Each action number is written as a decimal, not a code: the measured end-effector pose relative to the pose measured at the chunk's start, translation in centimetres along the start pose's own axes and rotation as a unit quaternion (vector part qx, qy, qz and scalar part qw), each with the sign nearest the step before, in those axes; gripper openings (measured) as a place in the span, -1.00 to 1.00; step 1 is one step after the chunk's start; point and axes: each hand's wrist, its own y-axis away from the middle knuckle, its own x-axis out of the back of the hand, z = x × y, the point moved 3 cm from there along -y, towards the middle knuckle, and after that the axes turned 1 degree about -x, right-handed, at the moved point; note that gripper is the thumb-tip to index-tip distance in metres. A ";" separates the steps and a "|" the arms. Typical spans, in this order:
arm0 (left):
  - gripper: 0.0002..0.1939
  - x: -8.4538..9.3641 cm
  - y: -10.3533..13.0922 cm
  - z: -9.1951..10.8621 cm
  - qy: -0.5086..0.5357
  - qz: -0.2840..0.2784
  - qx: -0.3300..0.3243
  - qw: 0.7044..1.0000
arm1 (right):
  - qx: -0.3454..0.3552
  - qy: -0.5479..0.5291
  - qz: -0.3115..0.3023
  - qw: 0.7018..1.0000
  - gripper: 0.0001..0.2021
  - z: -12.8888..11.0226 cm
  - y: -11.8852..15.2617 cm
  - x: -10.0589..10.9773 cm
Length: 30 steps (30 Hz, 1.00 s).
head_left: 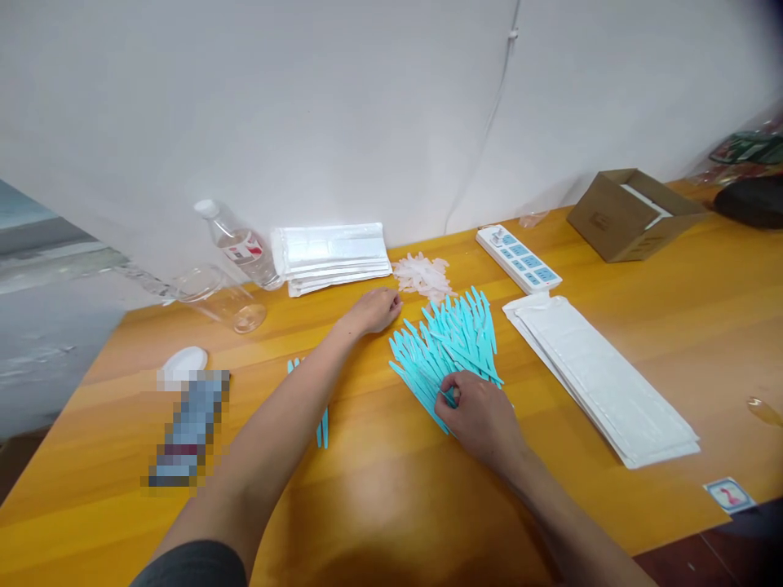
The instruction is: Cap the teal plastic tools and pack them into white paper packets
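Pinching one thin turquoise plastic stick at the near edge of the fanned pile of turquoise sticks [449, 350], the right hand [480, 416] is best kept low so that a single piece is lifted cleanly. A few separated turquoise sticks [322, 424] are partly hidden by the left forearm. Farther off, the left hand [376, 310] is rested loosely curled, empty, beside a small heap of clear plastic caps [422, 275]. Two stacks of white pouches [605, 383] are counted, one clear water bottle [241, 244], one white power strip [519, 259], one brown cardboard box [633, 214].
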 end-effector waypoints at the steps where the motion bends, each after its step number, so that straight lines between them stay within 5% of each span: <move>1: -0.79 0.0 0.3 -0.2 0.007 0.004 0.008 1.000 | 0.006 -0.006 0.005 1.000 -0.90 -0.1 -0.1 0.1; 6: -0.85 0.4 3.4 -1.2 0.051 0.039 0.045 0.997 | 0.057 -0.124 0.017 0.990 -0.87 -0.4 -0.8 1.0; 12: -0.68 1.1 9.2 -1.8 0.079 0.134 0.116 0.981 | 0.053 -0.343 -0.115 0.931 -0.76 -0.9 -1.9 1.9; 16: -0.68 1.1 10.8 -1.3 0.099 0.114 0.119 0.981 | 0.056 -0.314 -0.130 0.939 -0.72 -1.0 -1.4 1.9; 23: -0.72 1.4 12.5 -0.6 0.096 0.016 0.027 0.995 | 0.048 -0.242 -0.133 0.960 -0.68 -0.7 -0.6 1.6; 30: -0.72 2.3 16.3 1.0 0.172 0.054 0.084 0.980 | 0.101 -0.207 -0.165 0.959 -0.75 -2.2 -1.8 1.4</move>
